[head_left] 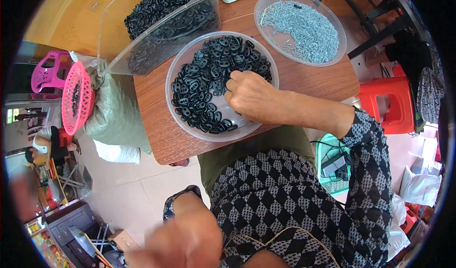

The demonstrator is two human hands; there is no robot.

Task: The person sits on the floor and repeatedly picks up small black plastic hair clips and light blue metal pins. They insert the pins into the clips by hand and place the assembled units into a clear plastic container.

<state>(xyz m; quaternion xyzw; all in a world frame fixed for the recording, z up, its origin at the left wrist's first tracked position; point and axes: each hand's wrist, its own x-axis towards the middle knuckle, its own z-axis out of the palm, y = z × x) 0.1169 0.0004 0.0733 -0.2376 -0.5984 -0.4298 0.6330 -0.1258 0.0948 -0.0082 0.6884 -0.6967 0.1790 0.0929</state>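
Note:
My right hand point(252, 97) reaches into a round clear plastic tub point(169, 107) on the table. Its fingers are curled closed, and whatever they hold is hidden. Around it in the tub lie many small black oval plastic pieces with two holes point(192, 85), heaped to the left and back, with the tub's bottom showing near the hand. My left hand point(183, 239) is raised close to the lower edge, away from the table. Motion blurs its fingers, so neither their pose nor anything in them can be made out.
On the brown wooden table point(166, 147) stand a clear bin point(111, 61) of black pieces and a round tray point(261, 25) of small silvery metal pieces. A pink basket point(88, 97) sits by a sack point(116, 111) at left. A red stool point(389, 101) stands right.

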